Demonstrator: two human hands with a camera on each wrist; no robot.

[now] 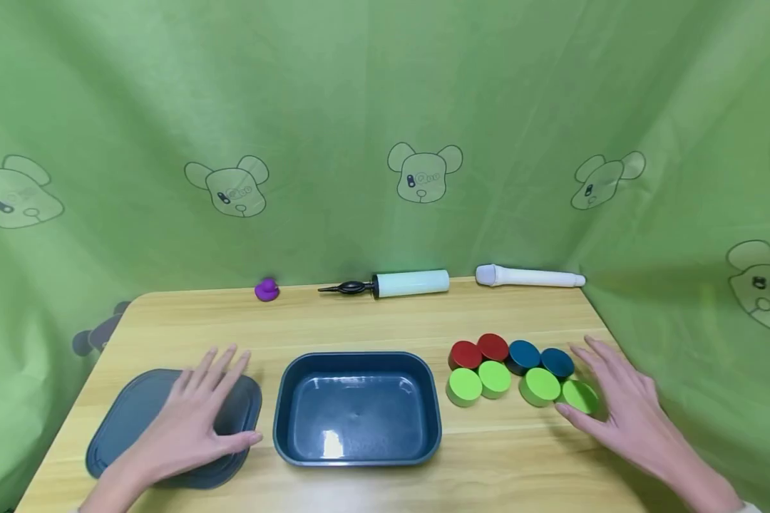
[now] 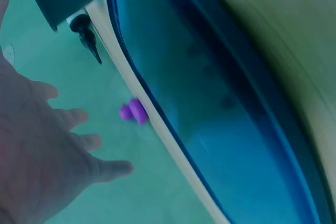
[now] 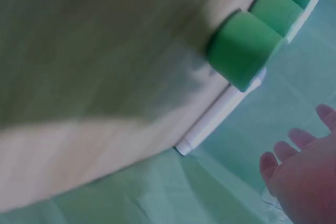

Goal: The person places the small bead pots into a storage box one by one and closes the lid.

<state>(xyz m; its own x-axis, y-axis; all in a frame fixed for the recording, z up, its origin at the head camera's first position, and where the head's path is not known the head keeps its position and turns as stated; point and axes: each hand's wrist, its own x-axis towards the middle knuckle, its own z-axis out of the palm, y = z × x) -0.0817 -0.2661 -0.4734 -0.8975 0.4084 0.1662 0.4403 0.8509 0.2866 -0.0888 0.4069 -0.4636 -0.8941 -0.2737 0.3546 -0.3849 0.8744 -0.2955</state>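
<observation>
My left hand (image 1: 189, 420) hovers over a dark blue-grey lid (image 1: 144, 399), its fingers spread and nothing held. Right of the lid stands a dark blue rectangular box (image 1: 359, 456) without its cover, with nothing inside. At the right, my right hand (image 1: 622, 410) is spread beside a group of short round blocks. Two red blocks (image 1: 479, 350) and two blue blocks (image 1: 540, 358) make the back row; several green blocks (image 1: 464, 387) lie in front. The thumb side of the right hand is nearest the rightmost green block (image 1: 579, 397). In the right wrist view, green blocks (image 3: 244, 51) appear apart from the fingers.
Along the table's back edge lie a purple rubber duck (image 1: 267, 289), a hand pump (image 1: 411, 283) with a black nozzle, and a white toy microphone (image 1: 530, 276). A green curtain (image 1: 334, 142) with mouse faces hangs behind and beside the wooden table (image 1: 372, 324).
</observation>
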